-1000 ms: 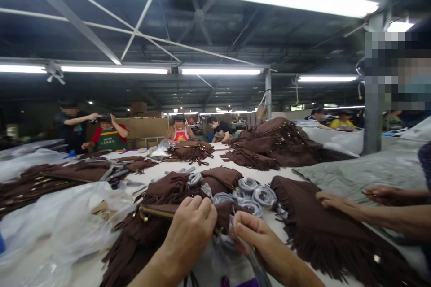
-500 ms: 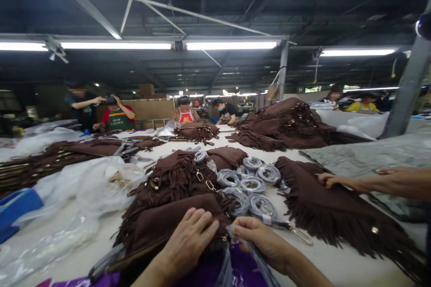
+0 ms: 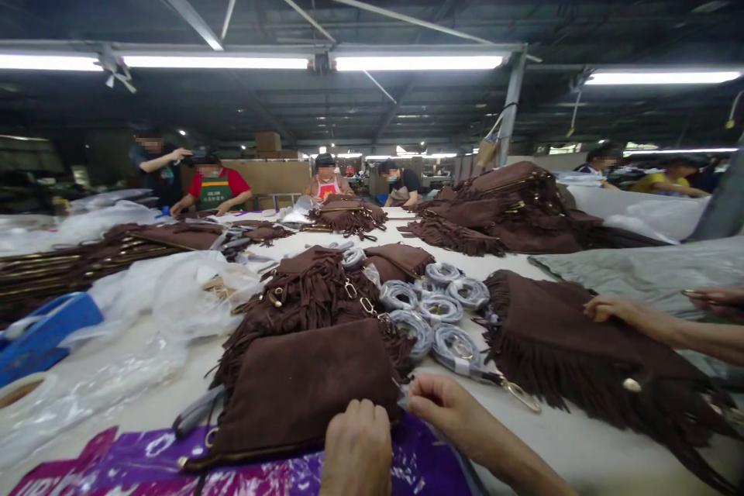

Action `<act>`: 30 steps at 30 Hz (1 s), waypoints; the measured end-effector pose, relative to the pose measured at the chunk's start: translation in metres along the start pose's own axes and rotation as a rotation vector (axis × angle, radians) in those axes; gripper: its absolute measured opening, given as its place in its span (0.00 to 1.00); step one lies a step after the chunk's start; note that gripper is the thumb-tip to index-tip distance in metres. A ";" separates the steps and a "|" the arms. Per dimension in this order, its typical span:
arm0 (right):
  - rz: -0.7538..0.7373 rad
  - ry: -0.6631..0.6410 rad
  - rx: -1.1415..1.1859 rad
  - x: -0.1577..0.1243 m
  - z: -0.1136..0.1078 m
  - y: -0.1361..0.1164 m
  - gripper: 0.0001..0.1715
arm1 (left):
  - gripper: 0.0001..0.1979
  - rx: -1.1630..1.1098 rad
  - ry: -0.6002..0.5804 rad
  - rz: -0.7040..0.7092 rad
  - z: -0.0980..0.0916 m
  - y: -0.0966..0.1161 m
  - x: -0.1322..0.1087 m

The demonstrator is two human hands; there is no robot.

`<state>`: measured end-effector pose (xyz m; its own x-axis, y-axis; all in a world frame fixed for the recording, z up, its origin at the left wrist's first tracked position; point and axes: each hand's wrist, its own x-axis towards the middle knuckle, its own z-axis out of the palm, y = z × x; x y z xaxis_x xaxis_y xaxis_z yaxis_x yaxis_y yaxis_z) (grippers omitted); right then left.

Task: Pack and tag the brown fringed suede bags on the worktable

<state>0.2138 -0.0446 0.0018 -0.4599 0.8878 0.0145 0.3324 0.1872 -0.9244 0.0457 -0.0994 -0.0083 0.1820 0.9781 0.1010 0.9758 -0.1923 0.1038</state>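
A dark brown suede-like bag (image 3: 308, 380) with a gold zip along its near edge lies in front of me. Its near side rests over a purple and magenta plastic sheet (image 3: 139, 465). My left hand (image 3: 359, 442) has its fingers curled over the bag's near right edge, fingertips hidden. At the bag's right corner, my right hand (image 3: 442, 407) pinches a small bit of clear plastic (image 3: 402, 397). Behind the bag is a pile of brown fringe (image 3: 314, 294) with gold clasps. Coiled grey-wrapped straps (image 3: 442, 308) lie to its right.
On the right, a co-worker's hand (image 3: 616, 314) touches a fringed brown bag (image 3: 540, 325). A blue bin (image 3: 52, 337), a tape roll (image 3: 23, 391) and crumpled clear plastic (image 3: 168, 294) are at left. More brown bags (image 3: 500, 205) are heaped farther back; several people work beyond.
My left hand has gone from lying flat on the bag to curling at its near right edge. The bag's near side shows more now. My right hand stays by the corner; less plastic is visible.
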 end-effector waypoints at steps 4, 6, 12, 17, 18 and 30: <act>-0.044 0.058 -0.145 0.011 -0.015 0.014 0.12 | 0.14 0.196 0.100 -0.064 -0.033 -0.080 -0.024; -0.037 0.053 -0.162 0.014 -0.017 0.017 0.11 | 0.15 0.276 0.151 -0.162 -0.049 -0.126 -0.036; -0.065 0.032 -0.273 0.020 -0.006 0.024 0.09 | 0.16 0.285 0.159 -0.042 -0.049 -0.152 -0.051; -0.053 0.036 -0.406 0.010 -0.017 0.020 0.10 | 0.12 0.150 0.071 0.205 -0.022 -0.098 -0.015; -0.089 0.073 -0.459 0.006 -0.018 0.015 0.10 | 0.10 0.149 0.022 0.231 -0.020 -0.094 -0.005; -0.321 -0.115 -0.775 0.007 0.058 -0.014 0.13 | 0.14 0.045 0.041 0.119 -0.048 -0.118 0.042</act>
<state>0.1583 -0.0652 -0.0070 -0.6954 0.7018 0.1544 0.6224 0.6957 -0.3586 -0.0675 -0.0397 0.0312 0.2922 0.9445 0.1501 0.9524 -0.3017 0.0442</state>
